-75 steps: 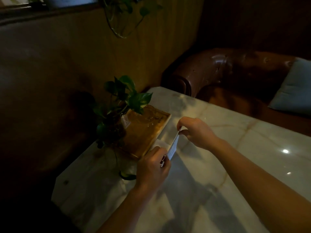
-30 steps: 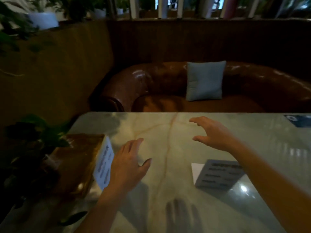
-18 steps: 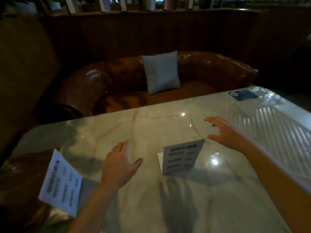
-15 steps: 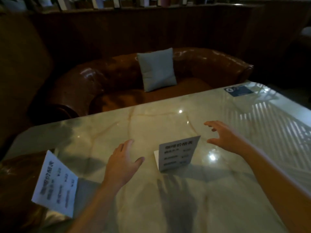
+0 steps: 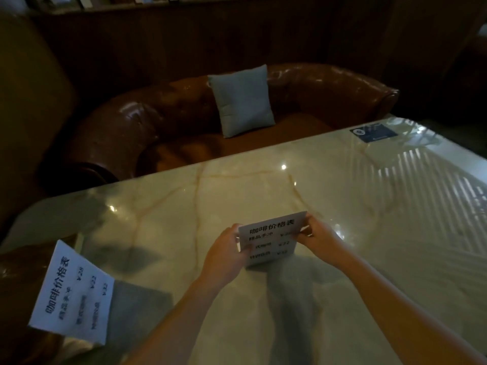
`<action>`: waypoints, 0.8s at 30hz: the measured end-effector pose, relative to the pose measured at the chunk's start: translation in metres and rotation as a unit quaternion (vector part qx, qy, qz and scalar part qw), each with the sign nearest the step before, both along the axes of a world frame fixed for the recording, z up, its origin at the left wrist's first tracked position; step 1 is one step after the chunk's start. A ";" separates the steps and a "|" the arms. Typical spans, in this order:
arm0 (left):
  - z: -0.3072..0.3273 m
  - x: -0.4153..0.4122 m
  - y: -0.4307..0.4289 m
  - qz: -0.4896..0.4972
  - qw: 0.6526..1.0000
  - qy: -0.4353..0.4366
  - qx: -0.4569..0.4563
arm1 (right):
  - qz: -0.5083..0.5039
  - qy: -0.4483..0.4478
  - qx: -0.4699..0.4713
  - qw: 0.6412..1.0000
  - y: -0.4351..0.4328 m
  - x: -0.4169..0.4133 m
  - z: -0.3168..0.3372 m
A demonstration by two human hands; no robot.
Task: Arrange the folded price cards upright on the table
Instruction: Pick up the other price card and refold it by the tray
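A white folded price card (image 5: 274, 239) with black printed lines stands upright in the middle of the pale marble table (image 5: 369, 212), its face towards me. My left hand (image 5: 226, 255) grips its left edge and my right hand (image 5: 320, 239) grips its right edge. A second white price card (image 5: 72, 295) stands upright at the table's left end, turned sideways, apart from both hands.
A brown glossy wooden block (image 5: 18, 280) lies behind the left card at the table's left end. A brown leather sofa (image 5: 163, 122) with a grey cushion (image 5: 243, 101) sits beyond the far edge. A blue sticker (image 5: 373, 133) lies at the far right corner.
Both hands, open and apart half a second ago, have closed in on the middle card and now hold its two side edges. The view has tilted down slightly.
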State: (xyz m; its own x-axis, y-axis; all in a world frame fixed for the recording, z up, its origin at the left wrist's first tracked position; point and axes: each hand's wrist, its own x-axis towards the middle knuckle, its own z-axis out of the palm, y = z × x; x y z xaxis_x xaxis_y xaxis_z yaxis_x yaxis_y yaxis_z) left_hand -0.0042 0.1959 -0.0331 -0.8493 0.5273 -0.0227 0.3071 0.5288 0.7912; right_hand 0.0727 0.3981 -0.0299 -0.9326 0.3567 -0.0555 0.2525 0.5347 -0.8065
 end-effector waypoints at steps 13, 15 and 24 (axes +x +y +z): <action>0.015 -0.009 -0.010 0.046 0.986 0.153 -0.058 | -0.029 0.057 -0.111 0.992 -0.008 -0.037 0.000; 0.020 -0.015 -0.020 0.060 0.982 0.164 -0.072 | -0.005 0.044 -0.078 0.996 -0.014 -0.049 0.004; 0.046 -0.045 -0.088 0.137 0.971 0.175 -0.085 | 0.114 0.064 -0.004 0.991 -0.073 -0.128 0.022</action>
